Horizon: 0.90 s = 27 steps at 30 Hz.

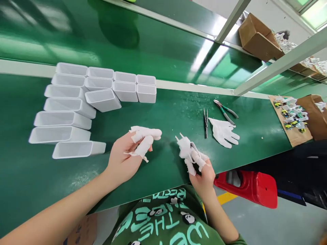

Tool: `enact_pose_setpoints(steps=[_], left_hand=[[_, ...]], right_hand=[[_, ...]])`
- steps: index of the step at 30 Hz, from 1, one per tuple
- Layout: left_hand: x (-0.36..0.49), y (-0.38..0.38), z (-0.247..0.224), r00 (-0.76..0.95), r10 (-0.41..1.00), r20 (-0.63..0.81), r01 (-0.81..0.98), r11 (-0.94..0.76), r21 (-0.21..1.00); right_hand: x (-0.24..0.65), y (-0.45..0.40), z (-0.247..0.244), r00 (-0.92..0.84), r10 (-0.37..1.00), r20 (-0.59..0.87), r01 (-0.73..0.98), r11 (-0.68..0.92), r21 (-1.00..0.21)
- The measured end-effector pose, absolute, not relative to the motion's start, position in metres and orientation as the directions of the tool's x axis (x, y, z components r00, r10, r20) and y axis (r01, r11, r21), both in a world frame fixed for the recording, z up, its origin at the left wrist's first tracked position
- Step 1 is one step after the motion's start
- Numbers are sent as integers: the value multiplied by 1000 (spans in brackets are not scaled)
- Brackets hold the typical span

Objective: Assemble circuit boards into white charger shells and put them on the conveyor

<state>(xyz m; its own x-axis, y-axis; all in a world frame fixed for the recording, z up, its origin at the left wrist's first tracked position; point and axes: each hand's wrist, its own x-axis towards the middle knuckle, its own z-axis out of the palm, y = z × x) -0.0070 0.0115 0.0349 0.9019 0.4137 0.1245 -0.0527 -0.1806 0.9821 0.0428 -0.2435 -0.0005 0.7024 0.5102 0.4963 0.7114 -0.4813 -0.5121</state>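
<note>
My right hand [200,166] grips a small white power plug [184,146] with two prongs pointing up and to the left. A thin grey-edged opening or loop shows on the plug's near side, partly hidden by my fingers. My left hand [130,154] is held in front of the containers, closed, with the thumb laid against the index finger and nothing visible in it. White wraps cover the thumb and some fingers of both hands. Right of the plug lie tweezers [205,123], green-handled cutting pliers [226,112] and a white glove [224,132].
Several white open rectangular containers [73,118] stand in rows at the left of the green bench [163,115]. A cardboard sheet [291,131] bears small electronic parts at the right. Cardboard boxes [259,37] sit on the shelf. A red stool [255,189] stands below the bench.
</note>
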Motion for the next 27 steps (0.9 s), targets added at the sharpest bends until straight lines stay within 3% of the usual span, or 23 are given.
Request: enact_pose_setpoints(steps=[6,11,14,19,27], left_hand=[[-8,10,38,916,346,204,-98,-300,949],[-9,11,33,921,322,217,-101,-342,934],[-10,11,30,926,311,213,-87,-374,923],[-9,9,33,931,270,243,-101,-449,888],[-10,6,31,935,206,288,-175,-438,882]], right_hand=[[42,-231,-9,658,544,521,753,-501,-427],[34,-239,-4,653,465,598,756,-440,-484],[35,-241,-6,689,447,570,724,-459,-515],[36,-239,-7,685,471,556,726,-512,-460],[32,-239,-8,718,512,472,696,-538,-475]])
